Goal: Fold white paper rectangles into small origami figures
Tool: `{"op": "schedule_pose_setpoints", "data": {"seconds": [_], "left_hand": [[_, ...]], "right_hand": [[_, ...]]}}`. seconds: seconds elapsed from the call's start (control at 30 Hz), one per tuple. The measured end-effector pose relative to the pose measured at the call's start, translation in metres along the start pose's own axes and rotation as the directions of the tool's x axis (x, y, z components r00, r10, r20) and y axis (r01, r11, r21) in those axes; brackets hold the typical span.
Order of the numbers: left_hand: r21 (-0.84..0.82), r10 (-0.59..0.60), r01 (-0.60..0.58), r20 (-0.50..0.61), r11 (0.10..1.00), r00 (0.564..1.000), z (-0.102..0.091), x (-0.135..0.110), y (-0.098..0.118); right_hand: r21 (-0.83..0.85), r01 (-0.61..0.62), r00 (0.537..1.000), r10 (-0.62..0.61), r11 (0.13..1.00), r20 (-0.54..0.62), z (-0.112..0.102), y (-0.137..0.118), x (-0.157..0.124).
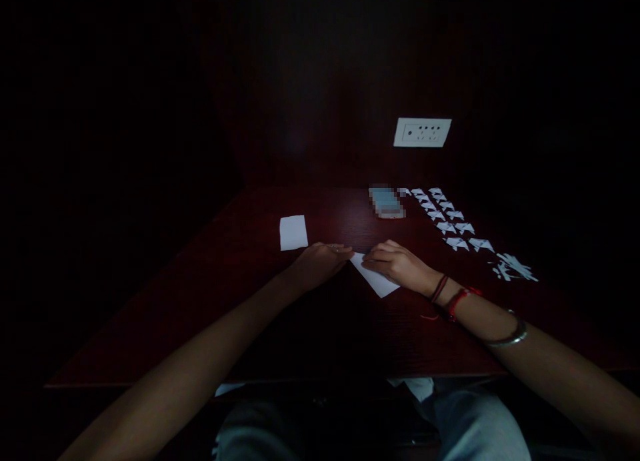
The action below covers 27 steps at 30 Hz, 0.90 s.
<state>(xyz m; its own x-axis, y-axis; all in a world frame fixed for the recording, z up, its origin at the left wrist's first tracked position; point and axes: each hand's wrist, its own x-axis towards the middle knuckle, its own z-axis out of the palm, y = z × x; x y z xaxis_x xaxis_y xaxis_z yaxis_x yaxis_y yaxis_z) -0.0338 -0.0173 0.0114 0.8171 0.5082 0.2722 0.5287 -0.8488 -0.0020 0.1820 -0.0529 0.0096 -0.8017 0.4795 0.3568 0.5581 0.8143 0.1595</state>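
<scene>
A white paper piece (377,282) lies on the dark red table (250,314) in front of me. My right hand (397,264) rests on top of it, fingers bent and pressed down on the sheet. My left hand (320,262) lies beside the paper's left corner, fingers stretched out toward it and touching its edge. Red thread bands and a metal bangle sit on my right wrist and forearm.
A small white paper square (293,232) lies to the left. Two rows of several small folded white paper shapes (447,217) run along the right, with paper scraps (515,267) beyond. A blurred phone-like object (386,202) lies behind. A white wall socket (422,132) is above.
</scene>
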Motion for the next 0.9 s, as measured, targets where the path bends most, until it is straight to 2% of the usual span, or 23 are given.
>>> {"op": "schedule_pose_setpoints", "data": {"seconds": [0.2, 0.37, 0.5, 0.63, 0.9], "left_hand": [[0.025, -0.014, 0.013, 0.007, 1.0, 1.0, 0.002, -0.002, 0.001], [0.017, -0.043, 0.042, 0.063, 0.999, 0.997, 0.002, -0.003, 0.003], [0.057, -0.118, 0.111, 0.127, 0.992, 0.985, -0.003, -0.006, 0.009], [0.099, -0.173, 0.159, 0.148, 0.982, 0.974, -0.006, -0.008, 0.013], [0.06, -0.172, 0.162, 0.226, 0.985, 0.959, -0.008, -0.009, 0.011]], "right_hand": [[0.016, -0.003, 1.0, 0.003, 1.0, 0.008, -0.001, -0.001, 0.0], [0.041, -0.009, 1.0, 0.009, 0.999, 0.017, -0.001, 0.0, 0.0], [0.095, -0.026, 0.999, 0.022, 0.995, 0.045, -0.004, 0.001, 0.001], [0.172, -0.11, 0.993, 0.1, 0.979, 0.063, -0.007, 0.001, 0.005], [0.232, -0.253, 0.968, 0.247, 0.939, 0.055, -0.005, 0.0, 0.022]]}}
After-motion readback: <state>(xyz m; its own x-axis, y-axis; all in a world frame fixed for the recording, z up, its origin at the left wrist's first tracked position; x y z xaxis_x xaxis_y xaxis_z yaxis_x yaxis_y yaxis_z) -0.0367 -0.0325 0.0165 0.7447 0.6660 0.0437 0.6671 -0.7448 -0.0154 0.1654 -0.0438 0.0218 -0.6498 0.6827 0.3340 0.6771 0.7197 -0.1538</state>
